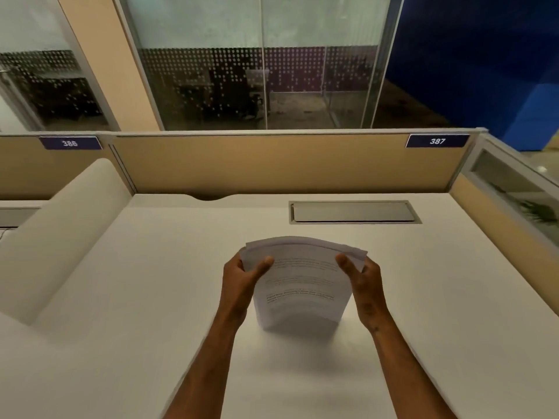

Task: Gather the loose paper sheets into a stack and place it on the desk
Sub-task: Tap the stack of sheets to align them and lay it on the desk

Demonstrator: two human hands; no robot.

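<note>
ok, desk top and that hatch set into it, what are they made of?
Desk top: probably white laminate, matte; smooth, even, no grain. Hatch: looks like brushed grey metal or metal-look plastic, with a dull sheen and thin frame; can't tell which.

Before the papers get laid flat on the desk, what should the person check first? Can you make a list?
1. Both hands hold the paper stack: ok, left hand and right hand grip its two sides.
2. Top edges line up: not ok, the sheets fan out near the top.
3. Bottom edge rests on the desk: ok, it seems to touch.
4. Desk around the stack is bare: ok.
5. No loose sheets left elsewhere: ok, none in view.
</note>
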